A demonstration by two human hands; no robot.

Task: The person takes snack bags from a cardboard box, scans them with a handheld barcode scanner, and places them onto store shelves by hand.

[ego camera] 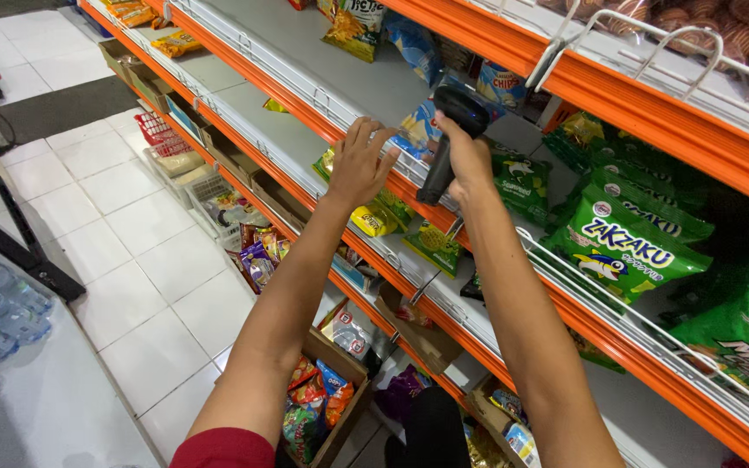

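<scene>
Shiny plastic everywhere, metal underneath

The scanner point(452, 139) in the right hand point(470, 160) looks like matt black plastic with a bit of sheen on top. The blue snack bag point(418, 130) by the left hand point(359, 165) is glossy crinkly foil, same as the green bags point(626, 251). Shelf point(305, 52) is smooth painted metal, grey with orange edges, with white coated wire rails point(565, 269). Floor tiles point(132, 260) are glossy white, the box point(340, 364) plain matt cardboard.

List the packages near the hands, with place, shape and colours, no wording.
Blue snack bag: shelf edge, between left hand and right hand; flat pouch.
Green snack bags: right of the black scanner; pillow-shaped, white and yellow print.
Yellow bag: below left hand; small pouch.
</scene>
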